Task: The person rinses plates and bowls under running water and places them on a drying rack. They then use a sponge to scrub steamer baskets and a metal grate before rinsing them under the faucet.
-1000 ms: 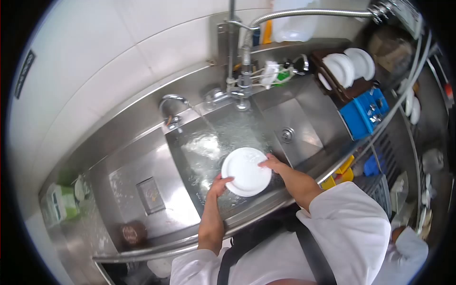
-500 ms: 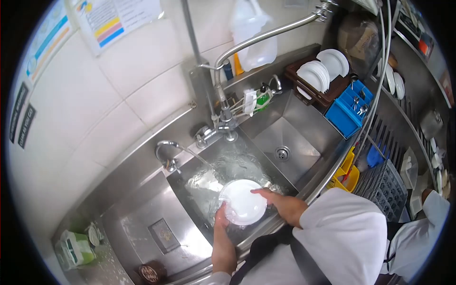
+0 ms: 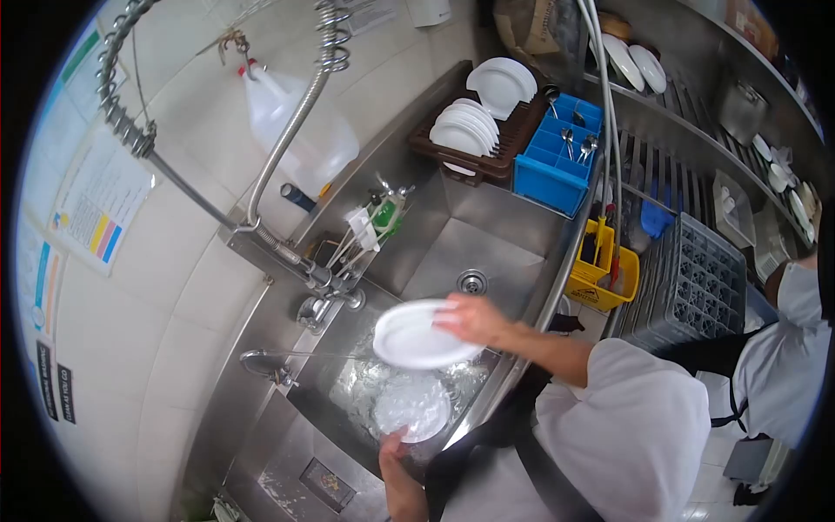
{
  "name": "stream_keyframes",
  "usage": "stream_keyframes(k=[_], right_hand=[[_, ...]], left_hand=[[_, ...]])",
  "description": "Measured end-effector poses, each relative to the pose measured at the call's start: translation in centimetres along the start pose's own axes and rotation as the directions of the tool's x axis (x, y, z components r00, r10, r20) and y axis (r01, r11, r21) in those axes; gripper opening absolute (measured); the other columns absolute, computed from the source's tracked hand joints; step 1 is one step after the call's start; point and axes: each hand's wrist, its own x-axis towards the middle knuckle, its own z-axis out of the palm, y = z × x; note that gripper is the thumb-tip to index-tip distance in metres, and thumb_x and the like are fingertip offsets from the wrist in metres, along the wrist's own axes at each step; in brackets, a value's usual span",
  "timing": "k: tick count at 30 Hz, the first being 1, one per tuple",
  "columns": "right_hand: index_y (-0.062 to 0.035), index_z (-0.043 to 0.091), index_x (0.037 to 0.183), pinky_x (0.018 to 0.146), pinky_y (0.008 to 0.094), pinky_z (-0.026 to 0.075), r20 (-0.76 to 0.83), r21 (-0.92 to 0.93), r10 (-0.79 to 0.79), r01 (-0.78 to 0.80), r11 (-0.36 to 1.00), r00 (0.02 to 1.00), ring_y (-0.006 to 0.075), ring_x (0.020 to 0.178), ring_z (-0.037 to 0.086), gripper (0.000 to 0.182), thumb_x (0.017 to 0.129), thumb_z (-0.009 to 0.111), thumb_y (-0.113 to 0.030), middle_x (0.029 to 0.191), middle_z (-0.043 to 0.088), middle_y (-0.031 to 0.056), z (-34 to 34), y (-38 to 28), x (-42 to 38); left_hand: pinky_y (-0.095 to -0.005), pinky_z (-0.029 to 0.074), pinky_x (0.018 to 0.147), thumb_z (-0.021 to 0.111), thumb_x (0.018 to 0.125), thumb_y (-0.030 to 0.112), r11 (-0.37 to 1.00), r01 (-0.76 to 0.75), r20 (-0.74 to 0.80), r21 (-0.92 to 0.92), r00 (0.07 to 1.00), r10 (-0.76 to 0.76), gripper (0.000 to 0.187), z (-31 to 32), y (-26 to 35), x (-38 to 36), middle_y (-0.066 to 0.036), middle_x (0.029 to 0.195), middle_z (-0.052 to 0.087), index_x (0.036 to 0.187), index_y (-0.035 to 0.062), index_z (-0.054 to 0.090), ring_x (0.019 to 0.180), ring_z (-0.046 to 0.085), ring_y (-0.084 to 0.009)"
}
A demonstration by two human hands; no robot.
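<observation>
My right hand (image 3: 477,320) grips a white plate (image 3: 416,335) by its right edge and holds it tilted above the water, slightly blurred by motion. Below it, a second white plate (image 3: 413,409) lies in the water of the middle sink basin (image 3: 326,400). My left hand (image 3: 394,445) is closed on the near edge of that lower plate; part of its fingers is hidden by the water and the rim. A thin stream runs from the tap (image 3: 265,365) into this basin.
Beyond the right basin (image 3: 478,248), a brown rack (image 3: 435,143) holds several white plates beside a blue cutlery caddy (image 3: 557,170). Yellow buckets (image 3: 600,270) and a grey glass rack (image 3: 696,278) stand at right. Another person (image 3: 783,365) is at far right. A coiled spray hose (image 3: 287,148) hangs at upper left.
My right hand has lifted one plate up out of the water, while a second plate shows beneath with my left hand on it. The view has turned to the right.
</observation>
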Motion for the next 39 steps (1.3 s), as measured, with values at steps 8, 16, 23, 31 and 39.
stream_keyframes(k=[8, 16, 23, 31, 39], right_hand=[[-0.0154, 0.072, 0.1, 0.072, 0.0392, 0.055, -0.553, -0.559, -0.335, -0.042, 0.828, 0.763, 0.0274, 0.086, 0.064, 0.022, 0.078, 0.072, -0.019, 0.096, 0.066, 0.0083, -25.6, 12.0, 10.6], [-0.0196, 0.069, 0.103, 0.075, 0.0444, 0.053, -0.591, -0.564, -0.225, -0.197, 0.802, 0.775, 0.0314, 0.093, 0.063, 0.018, 0.086, 0.066, -0.025, 0.102, 0.062, 0.0103, -37.7, 34.7, 24.2], [-0.0155, 0.07, 0.104, 0.076, 0.0448, 0.053, -0.485, -0.59, -0.183, -0.166, 0.791, 0.855, 0.034, 0.09, 0.064, 0.021, 0.09, 0.062, -0.03, 0.1, 0.063, 0.0106, -36.2, 43.1, 30.3], [-0.0104, 0.068, 0.1, 0.107, 0.0451, 0.035, -0.455, -0.698, -0.326, -0.104, 0.709, 0.829, 0.0263, 0.108, 0.059, 0.022, 0.09, 0.059, -0.028, 0.109, 0.066, 0.0102, -33.3, 49.1, 33.7], [-0.0065, 0.067, 0.099, 0.092, 0.0464, 0.044, -0.435, -0.54, -0.082, -0.187, 0.821, 0.896, 0.032, 0.1, 0.061, 0.023, 0.092, 0.058, -0.026, 0.1, 0.066, 0.0131, -34.9, 48.0, 35.0]], left_hand=[[-0.0296, 0.049, 0.074, 0.067, 0.081, 0.005, 0.718, -0.411, -0.334, 0.561, 0.681, 0.651, 0.03, 4.3, 5.2, -10.2, -0.012, 0.098, 0.069, 0.109, -0.0068, 0.064, 0.084, 0.063, -0.0173], [-0.0318, 0.049, 0.078, 0.062, 0.094, 0.014, 0.613, -0.625, -0.55, 0.484, 0.328, 0.768, 0.028, 18.4, 7.5, -18.1, -0.01, 0.099, 0.067, 0.114, -0.0055, 0.062, 0.087, 0.061, -0.0176], [-0.0325, 0.049, 0.078, 0.064, 0.093, 0.022, 0.539, -0.793, -0.622, 0.283, 0.275, 0.733, 0.036, 29.2, 10.7, -19.6, -0.011, 0.102, 0.066, 0.116, -0.0064, 0.061, 0.088, 0.061, -0.019], [-0.0312, 0.048, 0.079, 0.065, 0.093, 0.02, 0.588, -0.717, -0.583, 0.374, 0.311, 0.751, 0.035, 35.7, 12.8, -16.8, -0.01, 0.101, 0.067, 0.115, -0.0056, 0.061, 0.088, 0.062, -0.0174], [-0.0339, 0.047, 0.085, 0.065, 0.092, 0.024, 0.529, -0.84, -0.607, 0.118, 0.361, 0.708, 0.044, 41.6, 15.4, -14.3, -0.013, 0.109, 0.065, 0.123, -0.006, 0.055, 0.097, 0.061, -0.0207]])
